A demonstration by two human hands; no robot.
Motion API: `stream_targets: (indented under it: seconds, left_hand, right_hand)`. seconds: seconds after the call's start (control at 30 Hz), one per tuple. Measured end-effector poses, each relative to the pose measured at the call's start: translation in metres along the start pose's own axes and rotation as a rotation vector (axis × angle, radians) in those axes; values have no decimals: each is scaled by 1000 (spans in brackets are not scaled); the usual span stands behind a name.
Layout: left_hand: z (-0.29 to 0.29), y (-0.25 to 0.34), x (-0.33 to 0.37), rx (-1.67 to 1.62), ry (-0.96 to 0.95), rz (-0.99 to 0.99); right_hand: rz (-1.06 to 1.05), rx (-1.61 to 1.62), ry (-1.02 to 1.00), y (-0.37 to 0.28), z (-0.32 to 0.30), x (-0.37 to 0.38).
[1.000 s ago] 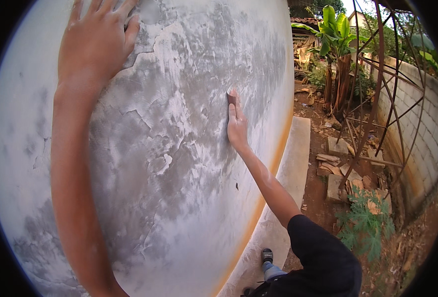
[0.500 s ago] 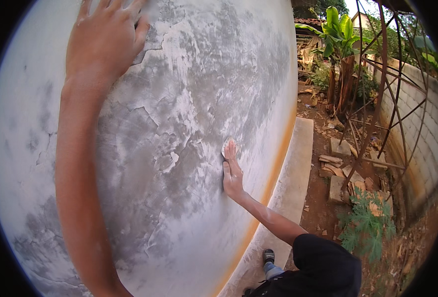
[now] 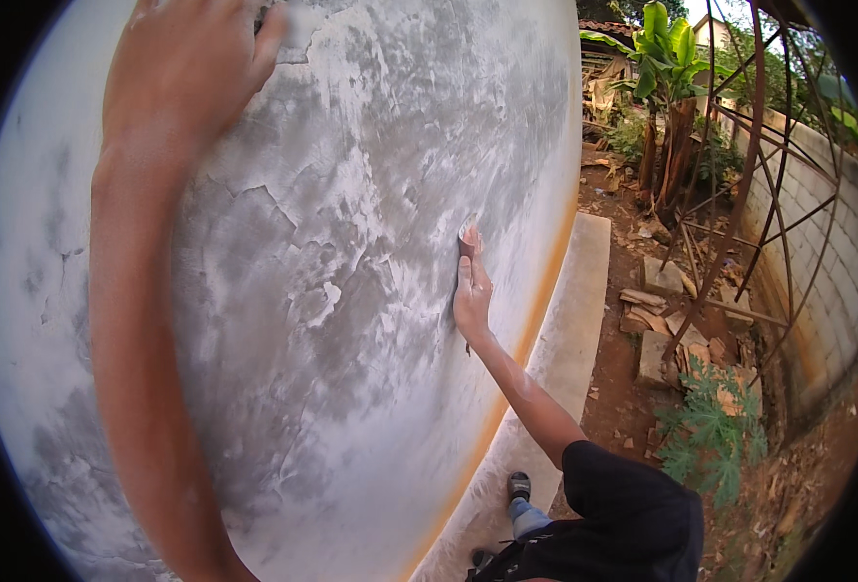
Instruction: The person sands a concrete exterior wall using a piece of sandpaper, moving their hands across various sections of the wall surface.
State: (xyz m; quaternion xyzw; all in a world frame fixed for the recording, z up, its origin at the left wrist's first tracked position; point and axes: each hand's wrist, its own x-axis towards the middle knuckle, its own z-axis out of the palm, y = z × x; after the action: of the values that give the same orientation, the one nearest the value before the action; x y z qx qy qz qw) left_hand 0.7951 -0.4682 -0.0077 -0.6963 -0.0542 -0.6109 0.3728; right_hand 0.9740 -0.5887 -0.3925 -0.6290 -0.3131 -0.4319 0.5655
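Note:
A plastered wall with grey and white patches and flaking cracks fills most of the view. My right hand presses a small flat piece, apparently sandpaper, against it, with a pale edge showing beyond the fingertips. White dust coats that hand and forearm. At the upper left, my left hand lies against the wall, its thumb apart from the palm. The upper edge of the view cuts off most of its fingers. A small dark spot beside the thumb is too unclear to name.
A pale concrete ledge runs along the wall's base, where my foot stands. To the right are a rusty metal frame, broken blocks and rubble, a leafy plant, a banana plant and a block wall.
My right hand has slid up the wall with the sandpaper. My left hand has moved up and slightly left, its fingers passing out of view. The view has shifted a little.

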Motion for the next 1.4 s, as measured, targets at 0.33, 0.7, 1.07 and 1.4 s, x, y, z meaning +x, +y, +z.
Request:
stream_targets:
  seconds: [0.33, 0.7, 1.07, 1.4]
  left_hand:
    - [38, 16, -9, 1, -63, 313]
    - [28, 14, -10, -300, -142, 486]
    - [43, 43, -33, -393, -56, 444]
    - [49, 49, -39, -460, -63, 466]
  right_hand:
    - [-95, -21, -18, 8, -12, 53]
    - [-137, -113, -37, -11, -16, 53]
    - [-104, -45, -64, 14, -10, 34]
    - [-185, -47, -43, 17, -12, 39]
